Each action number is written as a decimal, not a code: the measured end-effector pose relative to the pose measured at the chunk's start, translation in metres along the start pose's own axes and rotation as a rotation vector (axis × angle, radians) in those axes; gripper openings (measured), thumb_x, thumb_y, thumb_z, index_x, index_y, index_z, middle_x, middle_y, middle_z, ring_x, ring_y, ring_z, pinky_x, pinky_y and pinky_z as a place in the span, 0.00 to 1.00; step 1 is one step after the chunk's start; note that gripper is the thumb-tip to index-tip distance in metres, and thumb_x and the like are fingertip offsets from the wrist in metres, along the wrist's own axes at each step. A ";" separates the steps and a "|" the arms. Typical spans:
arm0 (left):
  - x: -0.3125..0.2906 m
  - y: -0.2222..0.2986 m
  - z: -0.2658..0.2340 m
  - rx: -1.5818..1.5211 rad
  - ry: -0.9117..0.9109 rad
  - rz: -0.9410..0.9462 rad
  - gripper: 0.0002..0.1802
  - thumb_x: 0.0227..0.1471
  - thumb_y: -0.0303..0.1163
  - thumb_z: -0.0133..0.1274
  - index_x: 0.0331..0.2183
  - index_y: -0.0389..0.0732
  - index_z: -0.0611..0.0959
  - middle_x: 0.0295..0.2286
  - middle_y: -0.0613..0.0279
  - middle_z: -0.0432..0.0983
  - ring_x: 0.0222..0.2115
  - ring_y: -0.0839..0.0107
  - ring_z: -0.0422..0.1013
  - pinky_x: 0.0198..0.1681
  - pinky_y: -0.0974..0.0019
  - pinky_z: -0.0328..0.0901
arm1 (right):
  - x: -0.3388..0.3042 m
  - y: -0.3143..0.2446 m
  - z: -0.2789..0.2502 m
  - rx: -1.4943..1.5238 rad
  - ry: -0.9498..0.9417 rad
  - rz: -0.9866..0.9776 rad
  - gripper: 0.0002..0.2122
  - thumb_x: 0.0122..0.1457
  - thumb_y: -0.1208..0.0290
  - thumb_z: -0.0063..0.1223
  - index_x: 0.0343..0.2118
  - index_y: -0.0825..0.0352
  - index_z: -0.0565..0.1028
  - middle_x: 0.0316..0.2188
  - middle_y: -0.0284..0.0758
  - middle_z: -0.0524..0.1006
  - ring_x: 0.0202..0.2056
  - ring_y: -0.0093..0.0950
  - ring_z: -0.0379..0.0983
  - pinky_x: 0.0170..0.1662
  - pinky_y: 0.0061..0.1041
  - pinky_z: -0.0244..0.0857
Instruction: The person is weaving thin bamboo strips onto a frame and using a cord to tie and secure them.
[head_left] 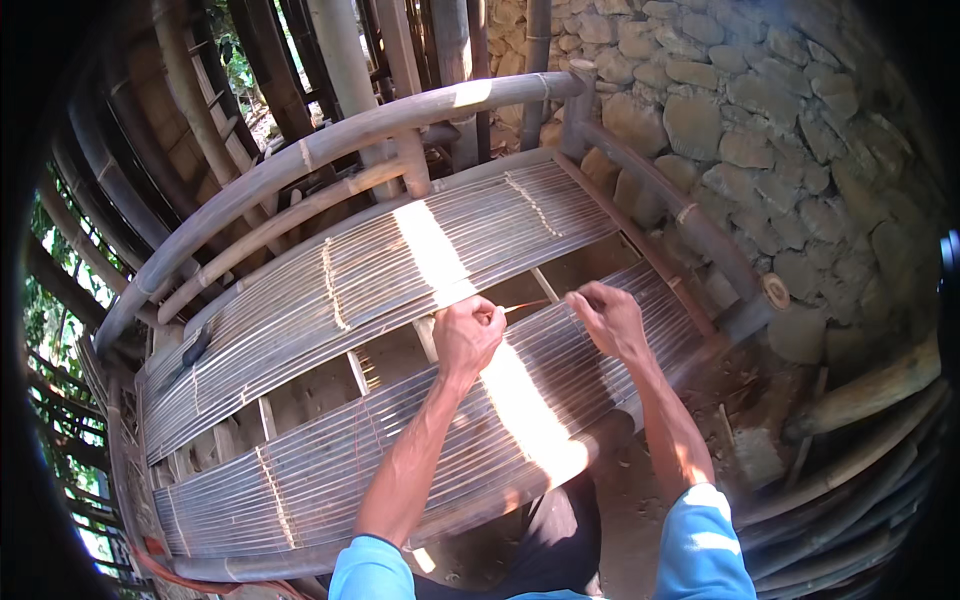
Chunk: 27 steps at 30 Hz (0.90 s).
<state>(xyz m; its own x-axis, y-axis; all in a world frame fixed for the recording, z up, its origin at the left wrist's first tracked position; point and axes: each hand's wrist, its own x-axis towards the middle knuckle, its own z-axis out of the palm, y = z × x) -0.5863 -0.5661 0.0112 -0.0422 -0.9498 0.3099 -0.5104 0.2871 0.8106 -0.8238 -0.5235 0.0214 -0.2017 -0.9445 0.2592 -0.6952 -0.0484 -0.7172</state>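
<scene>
Head view: left hand (468, 335) and right hand (605, 315), fingers pinched together, seemingly hold a thin strand (529, 304) between the surface's (275, 300) long edges, probably light, pliable, best gripped near its ends.

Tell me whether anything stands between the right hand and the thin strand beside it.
Nothing visible does: the thin strand runs from the left hand toward the right hand, with no object between. Whether the right hand grips it is too small to tell.
</scene>
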 end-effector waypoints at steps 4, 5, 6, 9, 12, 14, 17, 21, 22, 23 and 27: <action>0.040 -0.051 0.037 0.314 -0.101 0.007 0.09 0.46 0.36 0.62 0.23 0.40 0.87 0.19 0.54 0.81 0.21 0.53 0.79 0.31 0.56 0.75 | 0.060 0.011 0.028 -0.077 -0.145 -0.033 0.27 0.65 0.42 0.46 0.35 0.64 0.84 0.26 0.45 0.82 0.34 0.43 0.79 0.41 0.43 0.70; 0.042 -0.022 0.042 0.354 -0.288 -0.059 0.09 0.45 0.35 0.61 0.23 0.40 0.86 0.22 0.51 0.83 0.26 0.50 0.81 0.34 0.55 0.76 | 0.067 0.023 0.026 -0.105 -0.281 0.085 0.31 0.67 0.38 0.39 0.36 0.63 0.84 0.29 0.45 0.83 0.37 0.45 0.80 0.43 0.45 0.70; 0.044 -0.018 0.064 0.340 -0.303 -0.053 0.09 0.45 0.35 0.61 0.23 0.40 0.86 0.22 0.51 0.83 0.26 0.50 0.81 0.34 0.55 0.76 | 0.070 0.035 0.025 -0.119 -0.273 0.101 0.31 0.67 0.38 0.39 0.36 0.63 0.84 0.29 0.45 0.83 0.37 0.45 0.80 0.43 0.45 0.70; 0.062 -0.041 0.097 0.348 -0.472 -0.207 0.10 0.45 0.33 0.61 0.33 0.42 0.88 0.35 0.49 0.85 0.39 0.50 0.82 0.42 0.53 0.76 | 0.083 0.033 0.044 -0.129 -0.364 0.205 0.42 0.66 0.29 0.20 0.39 0.62 0.85 0.34 0.48 0.83 0.44 0.49 0.79 0.50 0.45 0.68; 0.078 -0.045 0.134 0.285 -0.574 -0.417 0.13 0.46 0.30 0.60 0.37 0.41 0.89 0.39 0.46 0.85 0.43 0.48 0.81 0.45 0.53 0.75 | 0.085 0.041 0.055 -0.249 -0.289 0.219 0.45 0.66 0.28 0.15 0.40 0.62 0.85 0.39 0.49 0.83 0.48 0.51 0.78 0.53 0.47 0.68; 0.085 -0.057 0.147 0.206 -0.586 -0.399 0.15 0.46 0.28 0.59 0.39 0.36 0.88 0.43 0.38 0.82 0.46 0.46 0.80 0.46 0.52 0.74 | 0.094 0.034 0.054 -0.349 -0.436 0.246 0.45 0.66 0.29 0.14 0.43 0.62 0.84 0.41 0.50 0.83 0.50 0.52 0.77 0.55 0.47 0.67; 0.087 -0.065 0.157 -0.115 -0.687 -0.520 0.18 0.50 0.21 0.52 0.42 0.25 0.85 0.39 0.35 0.82 0.43 0.51 0.80 0.42 0.54 0.72 | 0.100 0.039 0.053 -0.451 -0.568 0.288 0.46 0.66 0.30 0.13 0.43 0.64 0.85 0.44 0.51 0.83 0.51 0.53 0.76 0.57 0.46 0.67; 0.085 -0.078 0.156 -0.526 -0.781 -0.631 0.16 0.52 0.15 0.48 0.41 0.25 0.86 0.37 0.47 0.83 0.35 0.56 0.79 0.37 0.58 0.73 | 0.102 0.051 0.065 -0.341 -0.345 0.345 0.41 0.67 0.33 0.24 0.36 0.65 0.86 0.42 0.49 0.83 0.49 0.50 0.79 0.55 0.42 0.69; 0.085 -0.073 0.151 -0.524 -0.781 -0.634 0.16 0.52 0.15 0.48 0.41 0.25 0.86 0.37 0.47 0.83 0.35 0.56 0.79 0.37 0.58 0.73 | 0.100 0.053 0.063 -0.339 -0.347 0.346 0.41 0.67 0.33 0.24 0.36 0.65 0.86 0.42 0.49 0.83 0.49 0.50 0.79 0.55 0.42 0.69; 0.083 -0.062 0.147 -0.497 -0.812 -0.625 0.14 0.54 0.18 0.51 0.41 0.26 0.86 0.35 0.48 0.83 0.34 0.59 0.80 0.36 0.59 0.74 | 0.097 0.054 0.056 -0.250 -0.348 0.322 0.33 0.66 0.39 0.36 0.38 0.66 0.86 0.40 0.48 0.84 0.47 0.47 0.80 0.53 0.41 0.70; 0.083 -0.047 0.136 -0.432 -0.855 -0.622 0.11 0.59 0.24 0.56 0.41 0.31 0.87 0.32 0.56 0.85 0.32 0.70 0.79 0.33 0.65 0.74 | 0.092 0.066 0.052 -0.034 -0.279 0.196 0.15 0.56 0.62 0.66 0.43 0.65 0.83 0.39 0.41 0.86 0.45 0.35 0.83 0.49 0.34 0.72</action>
<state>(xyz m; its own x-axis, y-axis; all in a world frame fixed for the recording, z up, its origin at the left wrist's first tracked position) -0.6825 -0.6753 -0.0688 -0.5408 -0.6682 -0.5109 -0.3159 -0.4015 0.8596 -0.8521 -0.6308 -0.0358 -0.1403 -0.9875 -0.0712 -0.6853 0.1488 -0.7129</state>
